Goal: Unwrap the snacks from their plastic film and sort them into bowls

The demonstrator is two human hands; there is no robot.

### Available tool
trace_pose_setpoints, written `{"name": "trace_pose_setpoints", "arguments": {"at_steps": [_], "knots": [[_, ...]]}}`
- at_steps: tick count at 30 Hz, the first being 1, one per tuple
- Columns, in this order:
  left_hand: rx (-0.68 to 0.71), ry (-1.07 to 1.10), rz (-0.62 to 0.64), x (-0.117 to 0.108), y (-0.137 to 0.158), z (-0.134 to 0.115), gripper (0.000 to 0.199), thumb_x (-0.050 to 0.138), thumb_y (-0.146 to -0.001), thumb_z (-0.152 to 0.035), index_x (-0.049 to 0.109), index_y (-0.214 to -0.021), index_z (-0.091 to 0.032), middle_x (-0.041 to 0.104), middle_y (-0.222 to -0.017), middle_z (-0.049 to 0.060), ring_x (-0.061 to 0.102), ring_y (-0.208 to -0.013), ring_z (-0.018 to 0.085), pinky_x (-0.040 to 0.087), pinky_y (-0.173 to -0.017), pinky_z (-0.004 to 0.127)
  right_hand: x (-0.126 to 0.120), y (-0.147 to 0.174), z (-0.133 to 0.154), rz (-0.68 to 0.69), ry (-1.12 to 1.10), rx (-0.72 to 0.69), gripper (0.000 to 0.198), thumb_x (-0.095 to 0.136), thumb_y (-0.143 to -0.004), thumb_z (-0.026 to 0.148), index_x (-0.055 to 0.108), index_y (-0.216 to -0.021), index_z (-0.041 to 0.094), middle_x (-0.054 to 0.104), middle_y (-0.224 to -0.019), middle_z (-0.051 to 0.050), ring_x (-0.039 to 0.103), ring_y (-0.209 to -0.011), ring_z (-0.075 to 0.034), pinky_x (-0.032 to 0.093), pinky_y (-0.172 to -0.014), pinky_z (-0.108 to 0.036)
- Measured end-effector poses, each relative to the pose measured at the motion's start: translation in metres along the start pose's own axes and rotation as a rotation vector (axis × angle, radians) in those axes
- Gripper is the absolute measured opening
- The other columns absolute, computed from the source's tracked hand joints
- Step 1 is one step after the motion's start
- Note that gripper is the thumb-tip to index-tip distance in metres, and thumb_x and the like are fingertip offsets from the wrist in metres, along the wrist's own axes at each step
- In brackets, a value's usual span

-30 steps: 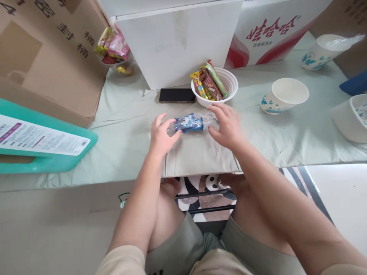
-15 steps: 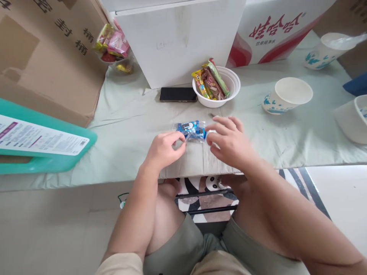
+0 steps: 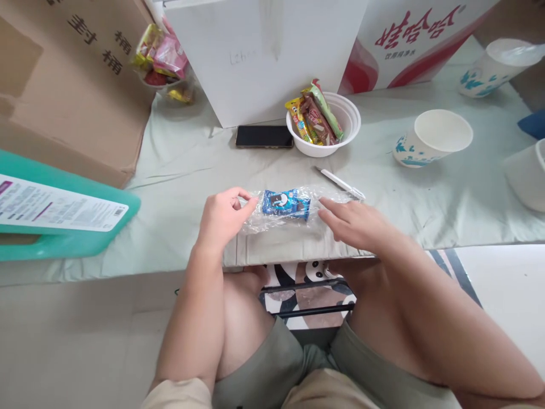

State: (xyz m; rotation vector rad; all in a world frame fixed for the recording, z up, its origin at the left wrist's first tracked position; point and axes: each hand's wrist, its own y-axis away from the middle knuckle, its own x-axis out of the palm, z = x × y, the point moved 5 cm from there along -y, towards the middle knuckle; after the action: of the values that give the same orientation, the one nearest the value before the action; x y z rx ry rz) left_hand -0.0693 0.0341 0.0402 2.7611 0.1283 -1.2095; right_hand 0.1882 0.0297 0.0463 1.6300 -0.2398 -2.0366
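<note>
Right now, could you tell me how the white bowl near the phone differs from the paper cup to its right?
The white bowl holds several wrapped snack bars; the paper cup looks empty. The bowl is plain white and sits upright, while the cup has blue leaf prints and looks tilted. The bowl is shallower and the cup taller. Both are white inside and stand on the pale green cloth, away from either hand.

Both hands are bringing the clear bag w/ blue snack toward table's near edge (now flattened); white pen is showing.
</note>
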Motion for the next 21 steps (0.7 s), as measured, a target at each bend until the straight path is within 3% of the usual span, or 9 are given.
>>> {"name": "trace_pose_setpoints", "arguments": {"at_steps": [3, 6, 9, 12, 14, 16, 18, 21], "knots": [[0.05, -0.006, 0.054, 0.004, -0.003, 0.004, 0.023, 0.072, -0.076, -0.041, 0.068, -0.089, -0.022, 0.043, -0.05, -0.008, 0.04, -0.049, 0.011, 0.033, -0.054, 0.026, -0.002, -0.003, -0.004, 0.064, -0.234, 0.007, 0.055, 0.02, -0.106, 0.04, 0.072, -0.111, 0.022, 0.08, -0.083, -0.006, 0.073, -0.095, -0.025, 0.05, -0.09, -0.036], [0.158, 0.03, 0.278, 0.019, -0.003, 0.005, 0.024, 0.073, -0.075, -0.035, 0.07, -0.096, -0.024, 0.043, -0.054, -0.009, 0.04, -0.05, 0.011, 0.032, -0.053, 0.025, -0.002, -0.007, -0.012, 0.081, -0.447, 0.02, 0.056, 0.021, -0.106, 0.043, 0.069, -0.122, 0.02, 0.075, -0.064, -0.003, 0.074, -0.083, -0.024, 0.051, -0.087, -0.036], [0.217, -0.015, 0.372, 0.026, -0.002, 0.003, 0.027, 0.077, -0.071, -0.035, 0.07, -0.095, -0.025, 0.042, -0.06, -0.008, 0.042, -0.054, 0.011, 0.034, -0.054, 0.025, 0.004, -0.015, -0.021, -0.008, -0.308, -0.039, 0.048, 0.04, -0.099, 0.036, 0.059, -0.14, 0.018, 0.074, -0.061, -0.002, 0.074, -0.085, -0.027, 0.052, -0.08, -0.038], [0.272, -0.117, 0.312, 0.027, -0.002, -0.002, 0.039, 0.08, -0.068, -0.031, 0.072, -0.106, -0.027, 0.056, -0.083, -0.002, 0.056, -0.07, 0.015, 0.046, -0.066, 0.027, 0.01, -0.023, -0.025, -0.228, -0.086, -0.072, 0.06, 0.054, -0.088, 0.031, 0.051, -0.147, 0.019, 0.076, -0.072, -0.005, 0.072, -0.076, -0.03, 0.051, -0.071, -0.039], [0.274, -0.164, 0.267, 0.027, -0.002, -0.004, 0.046, 0.078, -0.07, -0.028, 0.07, -0.115, -0.029, 0.059, -0.104, 0.001, 0.062, -0.085, 0.018, 0.052, -0.079, 0.03, 0.011, -0.025, -0.018, -0.374, -0.087, -0.132, 0.07, 0.057, -0.085, 0.03, 0.042, -0.153, 0.021, 0.077, -0.08, -0.007, 0.069, -0.067, -0.027, 0.05, -0.069, -0.039], [0.267, -0.191, 0.23, 0.027, -0.002, -0.004, 0.052, 0.078, -0.071, -0.03, 0.068, -0.122, -0.03, 0.054, -0.12, 0.004, 0.063, -0.102, 0.022, 0.054, -0.092, 0.034, 0.011, -0.027, -0.008, -0.437, -0.159, -0.167, 0.08, 0.057, -0.084, 0.028, 0.03, -0.159, 0.021, 0.077, -0.09, -0.008, 0.069, -0.068, -0.026, 0.051, -0.069, -0.039], [0.276, -0.214, 0.209, 0.029, -0.001, -0.004, 0.061, 0.083, -0.067, -0.036, 0.067, -0.125, -0.03, 0.047, -0.136, 0.008, 0.056, -0.124, 0.03, 0.051, -0.106, 0.041, 0.011, -0.029, 0.004, -0.449, -0.227, -0.189, 0.083, 0.057, -0.084, 0.026, 0.026, -0.16, 0.02, 0.075, -0.109, -0.011, 0.071, -0.082, -0.027, 0.053, -0.074, -0.039], [0.309, -0.249, 0.21, 0.032, 0.0, -0.004, 0.074, 0.089, -0.06, -0.039, 0.066, -0.13, -0.029, 0.031, -0.159, 0.01, 0.034, -0.147, 0.041, 0.039, -0.119, 0.053, 0.012, -0.032, 0.019, -0.473, -0.281, -0.285, 0.062, 0.058, -0.083, 0.024, 0.047, -0.143, 0.015, 0.062, -0.136, -0.019, 0.064, -0.119, -0.031, 0.053, -0.093, -0.043]]}}
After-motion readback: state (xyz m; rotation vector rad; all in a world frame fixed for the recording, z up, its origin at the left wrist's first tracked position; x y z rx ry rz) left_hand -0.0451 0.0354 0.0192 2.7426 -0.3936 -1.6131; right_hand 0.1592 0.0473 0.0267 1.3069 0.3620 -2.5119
